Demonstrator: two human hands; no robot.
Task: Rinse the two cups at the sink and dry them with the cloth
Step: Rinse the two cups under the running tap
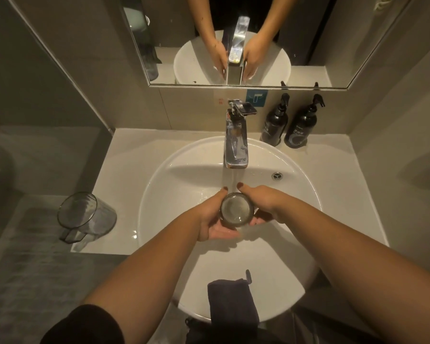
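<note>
Dark cloth draped on sink rim; both hands, left and right, grasping one cup, looks water-filled, under running tap.

One clear cup sits upright over the sink under the running tap, mouth up. The other — grey-tinted, handled — stands on the counter left of the basin. A dark cloth drapes over the sink's near rim.

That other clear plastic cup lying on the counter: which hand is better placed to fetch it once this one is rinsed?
The left hand, probably. The clear plastic handled cup lies left of the white basin, on that arm's side; the right hand would have to cross over.
</note>
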